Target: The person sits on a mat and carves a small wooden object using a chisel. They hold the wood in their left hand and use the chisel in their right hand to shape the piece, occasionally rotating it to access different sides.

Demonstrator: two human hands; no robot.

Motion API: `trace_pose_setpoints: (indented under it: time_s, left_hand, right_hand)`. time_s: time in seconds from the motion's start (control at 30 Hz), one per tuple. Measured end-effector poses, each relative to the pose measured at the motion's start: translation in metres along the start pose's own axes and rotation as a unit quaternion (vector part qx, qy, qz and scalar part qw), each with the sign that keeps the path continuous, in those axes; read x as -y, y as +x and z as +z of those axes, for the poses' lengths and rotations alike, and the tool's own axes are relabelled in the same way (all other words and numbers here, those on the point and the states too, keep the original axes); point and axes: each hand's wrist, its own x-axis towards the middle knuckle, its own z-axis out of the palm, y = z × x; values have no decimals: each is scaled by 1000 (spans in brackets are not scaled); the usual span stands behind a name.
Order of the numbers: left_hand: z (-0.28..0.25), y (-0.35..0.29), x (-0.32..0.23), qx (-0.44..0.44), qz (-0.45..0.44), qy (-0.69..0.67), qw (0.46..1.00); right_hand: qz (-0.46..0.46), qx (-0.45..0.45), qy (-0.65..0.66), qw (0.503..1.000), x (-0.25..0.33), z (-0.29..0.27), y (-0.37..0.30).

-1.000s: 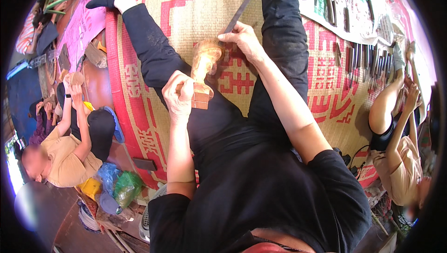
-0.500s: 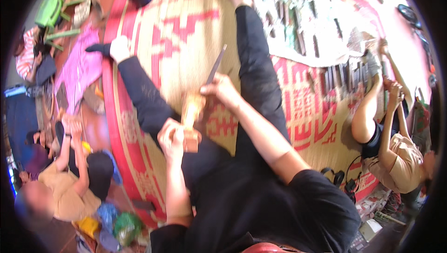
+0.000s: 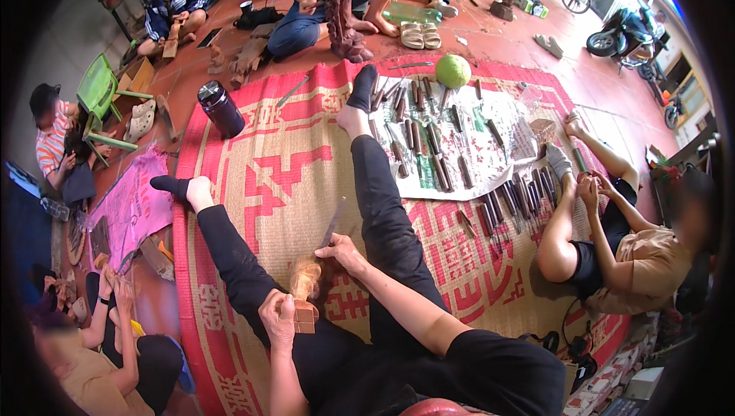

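Two hands at work near the mat's lower edge, between outstretched legs: left hand closed around the base of a small pale wooden carving, right hand wrapped on a long chisel, blade tip apparently against the figure's top. Best done with the block braced low against the thigh, short controlled pushes away from the holding fingers, blade angle shallow. Spare chisels spread on a sheet toward the far right corner, green round fruit beyond; dark flask at the far left corner.
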Motion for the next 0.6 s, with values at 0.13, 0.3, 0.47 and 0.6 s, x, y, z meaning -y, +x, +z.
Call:
trace_pose_setpoints:
  time_s: [0.13, 0.3, 0.47, 0.6]
  left_hand:
    - [-4, -2, -1, -1, 5, 10, 1000]
    - [1, 0, -5, 5, 4, 2, 1000]
    - [5, -3, -2, 8, 37, 29, 999]
    - [7, -3, -4, 13, 28, 15, 999]
  right_hand:
    - [78, -79, -30, 993, 13, -10, 6]
    - [109, -30, -22, 993, 23, -4, -10]
    - [15, -46, 15, 999, -8, -7, 1]
    - [86, -72, 31, 993, 12, -12, -2]
